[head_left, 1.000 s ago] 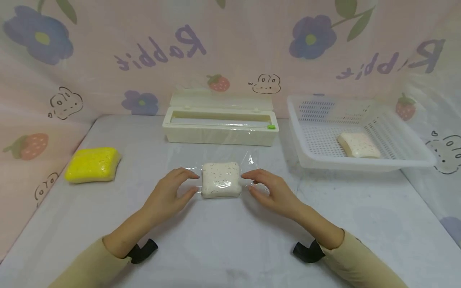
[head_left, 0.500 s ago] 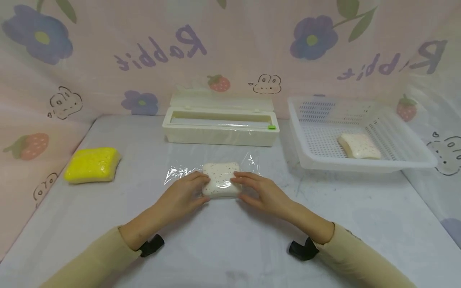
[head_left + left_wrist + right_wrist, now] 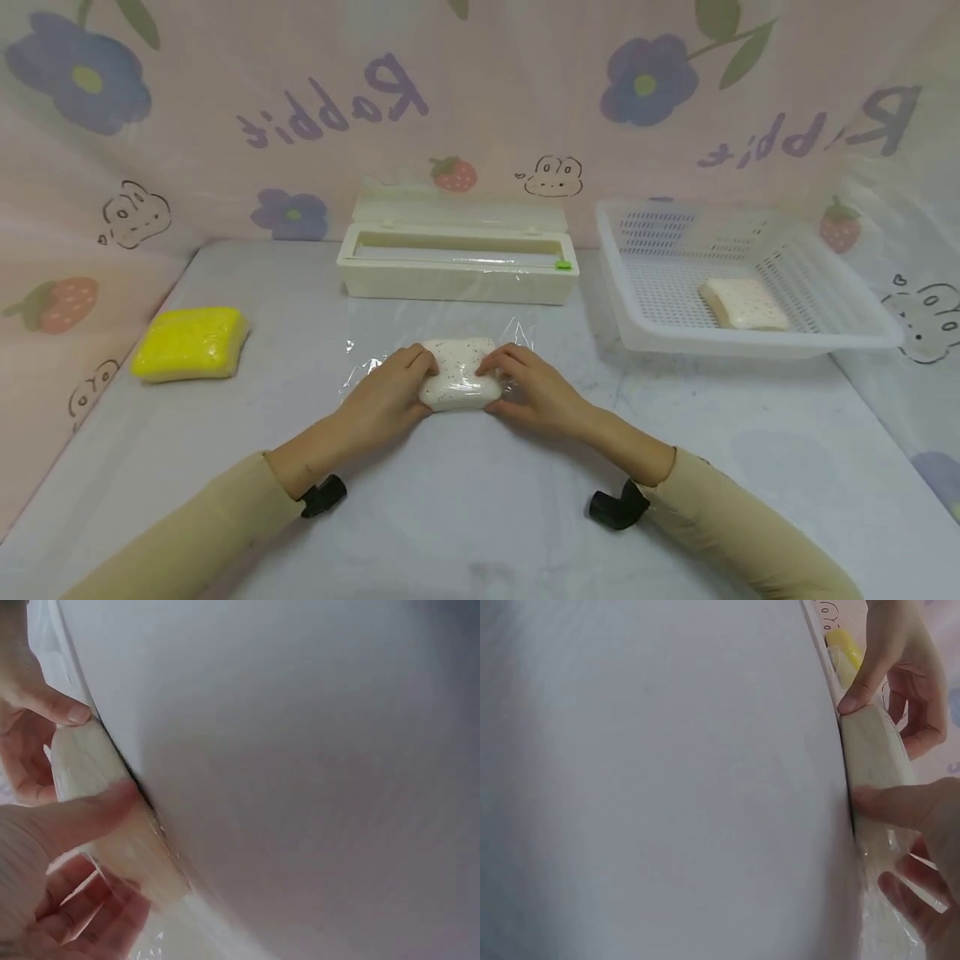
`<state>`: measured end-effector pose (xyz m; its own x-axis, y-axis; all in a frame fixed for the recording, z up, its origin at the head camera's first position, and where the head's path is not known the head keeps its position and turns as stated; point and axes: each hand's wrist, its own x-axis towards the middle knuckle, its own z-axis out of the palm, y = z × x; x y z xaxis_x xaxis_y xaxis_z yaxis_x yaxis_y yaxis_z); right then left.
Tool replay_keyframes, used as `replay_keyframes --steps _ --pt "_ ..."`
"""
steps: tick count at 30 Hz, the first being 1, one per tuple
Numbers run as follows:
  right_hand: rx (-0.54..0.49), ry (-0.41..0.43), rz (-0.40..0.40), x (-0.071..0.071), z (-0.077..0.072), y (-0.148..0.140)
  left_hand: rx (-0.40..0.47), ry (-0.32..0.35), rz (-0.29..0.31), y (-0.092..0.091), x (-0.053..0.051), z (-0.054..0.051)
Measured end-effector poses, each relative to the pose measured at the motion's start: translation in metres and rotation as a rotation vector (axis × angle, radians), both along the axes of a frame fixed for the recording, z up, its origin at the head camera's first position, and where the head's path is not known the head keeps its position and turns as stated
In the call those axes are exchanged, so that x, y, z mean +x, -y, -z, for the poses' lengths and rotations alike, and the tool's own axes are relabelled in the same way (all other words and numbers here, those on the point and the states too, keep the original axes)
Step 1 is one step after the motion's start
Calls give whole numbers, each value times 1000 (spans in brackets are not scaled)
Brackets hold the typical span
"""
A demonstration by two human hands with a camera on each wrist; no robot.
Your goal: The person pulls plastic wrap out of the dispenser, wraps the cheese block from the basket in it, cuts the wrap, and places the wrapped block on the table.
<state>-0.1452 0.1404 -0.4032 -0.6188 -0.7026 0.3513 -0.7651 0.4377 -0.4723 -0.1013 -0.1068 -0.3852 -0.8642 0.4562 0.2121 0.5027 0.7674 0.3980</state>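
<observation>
A white, dark-speckled, pillow-shaped block (image 3: 461, 379) lies on a sheet of clear cling film (image 3: 375, 329) in the middle of the table. My left hand (image 3: 390, 387) grips its left side, thumb at the near edge and fingertips on top. On the right side, my right hand (image 3: 536, 390) holds it in the same way. Both thumbs press the near side low down, as the left wrist view shows on the block (image 3: 90, 761). The right wrist view shows the block (image 3: 874, 750) flat against the table. Parts of the film are hidden under the hands.
Behind the film stands a cream cling film dispenser (image 3: 457, 282), lid up, with a green slider (image 3: 563, 265). A yellow block (image 3: 191, 343) lies at left. The white perforated basket (image 3: 765, 340) at right holds another speckled block (image 3: 744, 304).
Both hands have moved inward from beside the block onto its two sides, and their fingers now curl over it. The block has stayed about where it was.
</observation>
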Motion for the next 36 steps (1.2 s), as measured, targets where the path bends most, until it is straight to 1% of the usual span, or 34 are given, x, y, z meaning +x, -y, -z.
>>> replay_keyframes --steps 4,8,12,16,20,25,30,36 --pt "-15 30 25 0 -2 0 27 10 14 3 -2 -1" --pt "-28 34 21 -2 -6 -1 93 30 29 7 -4 -1" --pt "-40 33 -2 -9 -13 0 141 35 52 12 -8 -1" --pt "-51 88 4 -17 -20 2 176 37 57 14 -13 -4" --pt "-48 153 38 -24 -26 4 221 47 31 14 -19 -6" --pt "-33 209 83 -35 -29 7 280 59 -15 13 -29 -6" --pt "-48 230 114 -45 -30 9 326 64 -43 12 -38 -6" --pt "-70 264 183 -51 -30 12 376 93 -77 11 -47 -8"
